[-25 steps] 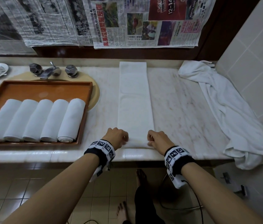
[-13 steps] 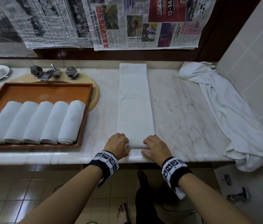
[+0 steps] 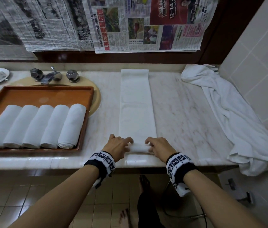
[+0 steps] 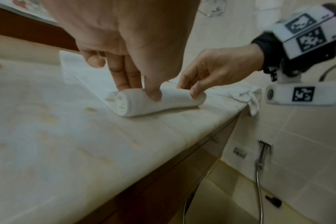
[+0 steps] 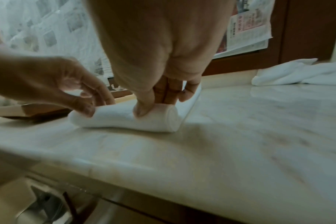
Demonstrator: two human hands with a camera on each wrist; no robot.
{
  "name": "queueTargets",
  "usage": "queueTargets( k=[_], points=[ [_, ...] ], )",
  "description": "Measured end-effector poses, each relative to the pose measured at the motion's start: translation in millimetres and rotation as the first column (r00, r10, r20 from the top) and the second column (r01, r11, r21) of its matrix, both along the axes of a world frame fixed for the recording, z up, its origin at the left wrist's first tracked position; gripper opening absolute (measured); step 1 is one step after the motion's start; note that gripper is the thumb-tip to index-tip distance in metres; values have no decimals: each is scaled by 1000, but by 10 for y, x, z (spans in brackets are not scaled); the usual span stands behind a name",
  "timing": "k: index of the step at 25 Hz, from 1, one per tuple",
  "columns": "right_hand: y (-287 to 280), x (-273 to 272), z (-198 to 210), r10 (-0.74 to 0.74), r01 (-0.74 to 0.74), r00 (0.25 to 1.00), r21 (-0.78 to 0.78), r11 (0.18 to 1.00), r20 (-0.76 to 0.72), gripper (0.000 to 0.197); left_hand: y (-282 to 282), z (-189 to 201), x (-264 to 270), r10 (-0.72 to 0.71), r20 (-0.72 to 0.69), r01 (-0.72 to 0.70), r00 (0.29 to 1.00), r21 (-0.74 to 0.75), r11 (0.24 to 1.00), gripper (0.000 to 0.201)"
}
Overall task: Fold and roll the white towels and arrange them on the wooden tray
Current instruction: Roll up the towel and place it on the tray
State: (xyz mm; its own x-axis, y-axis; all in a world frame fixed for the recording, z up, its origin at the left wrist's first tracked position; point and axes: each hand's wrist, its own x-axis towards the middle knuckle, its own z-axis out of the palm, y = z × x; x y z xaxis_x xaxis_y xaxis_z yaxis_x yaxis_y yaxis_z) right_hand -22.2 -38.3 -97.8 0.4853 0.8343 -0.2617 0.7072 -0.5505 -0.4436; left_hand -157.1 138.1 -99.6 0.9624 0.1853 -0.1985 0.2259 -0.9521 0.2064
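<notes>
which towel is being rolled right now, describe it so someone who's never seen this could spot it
On the marble counter, right of the wooden tray holding five finished rolls, lies a long folded towel. Unlike those rolls and the crumpled towel by the wall, only its near end is rolled, under the left hand and right hand.

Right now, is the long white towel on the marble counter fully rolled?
No, only its near end is rolled; the long white towel lies mostly flat beyond both hands.
</notes>
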Motion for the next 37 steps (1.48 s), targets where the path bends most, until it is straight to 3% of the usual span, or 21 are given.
queueTargets(
  k=[2, 4, 6, 9, 13, 15, 17, 22, 25, 28, 31, 35, 37],
  points=[
    [4, 52, 50, -48, 52, 996, 52, 997, -69, 13, 14, 15, 29, 42, -8, -42, 999, -35, 998, 21],
    [45, 113, 58, -33, 33, 999, 14, 999, -6, 5, 5, 18, 86, 101, -11, -102, 995, -51, 993, 20],
    [92, 97, 3, -18, 16, 993, 14, 1000, 113, 8, -20, -6, 134, 147, 29, -145, 989, -66, 987, 20],
    [114, -78, -135, 13, -48, 968, 133, 990, 250, 7, -99, -63, 169, 170, 122, -154, 978, -130, 980, 18],
    [43, -256, -228, 64, -143, 943, 224, 964, 327, 7, -215, -148, 120, 199, 203, -169, 959, -155, 973, 14],
    [47, -245, -260, 63, -140, 949, 236, 962, 308, 22, -233, -188, 93, 182, 209, -151, 961, -157, 976, 19],
    [97, -210, -278, 70, -140, 945, 202, 969, 319, 30, -219, -199, 100, 145, 179, -123, 973, -129, 984, 24],
    [126, -97, -282, 134, -179, 925, 95, 979, 357, 29, -174, -196, 120, 5, 149, -6, 989, 3, 1000, 11],
    [100, -42, -189, 193, -186, 937, -51, 981, 290, 29, -125, -229, 101, -38, 82, 38, 996, 12, 999, 22],
    [114, -27, -75, 180, -161, 969, -121, 980, 171, 31, -140, -183, 52, -16, 72, 22, 997, -72, 997, 27],
    [110, -20, -56, 123, -112, 978, -74, 991, 168, 24, -175, -125, 40, 6, 64, -2, 998, -69, 998, 24],
    [125, -188, -134, 66, -110, 893, 73, 991, 445, 12, -212, -72, 110, 114, 103, -122, 988, 77, 990, 20],
    [104, -300, -248, 83, -191, 875, 184, 964, 477, 21, -213, -60, 172, 165, 72, -170, 984, 63, 983, 21]
  ],
)
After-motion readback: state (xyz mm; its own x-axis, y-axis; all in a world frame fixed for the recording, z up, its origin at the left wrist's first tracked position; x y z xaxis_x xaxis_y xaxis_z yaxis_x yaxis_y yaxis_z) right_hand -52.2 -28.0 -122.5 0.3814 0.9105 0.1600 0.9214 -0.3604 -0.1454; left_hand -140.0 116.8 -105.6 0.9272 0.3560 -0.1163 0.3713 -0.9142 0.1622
